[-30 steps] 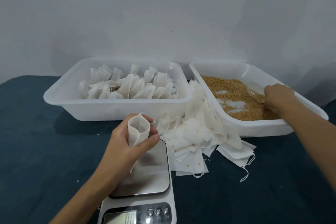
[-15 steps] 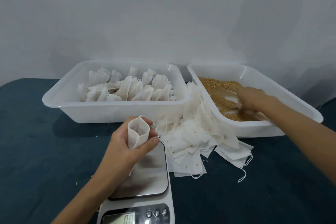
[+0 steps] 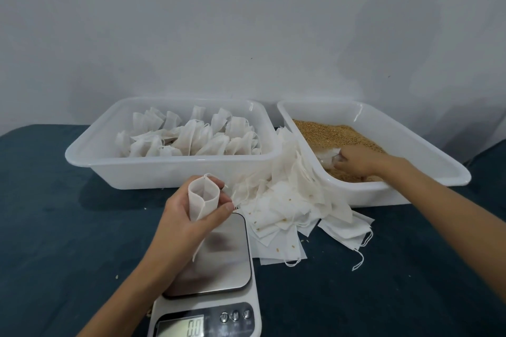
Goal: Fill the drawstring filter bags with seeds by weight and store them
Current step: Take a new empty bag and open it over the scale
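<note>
Left hand [image 3: 189,216] grips an open-mouthed filter bag [image 3: 203,200] upright above the scale [image 3: 216,260]; right hand [image 3: 356,160] reaches into the seeds [image 3: 328,131], fingers curled round a clear scoop [image 3: 330,159].

Your left hand [image 3: 189,216] holds a plain white, slightly see-through drawstring filter bag [image 3: 203,198]. The table [image 3: 68,241] under it is covered in a dark teal, uniform cloth, flecked with a few pale seeds. At the table's near edge stands a white plastic kitchen scale [image 3: 210,276] with a shiny silver steel plate and a pale grey display showing dark digits. The loose heap of flat empty bags [image 3: 290,208] is white, dotted with tan seeds. Both rectangular plastic tubs [image 3: 169,169] at the far edge are milky white; the right one holds golden-brown seeds [image 3: 331,131].
</note>
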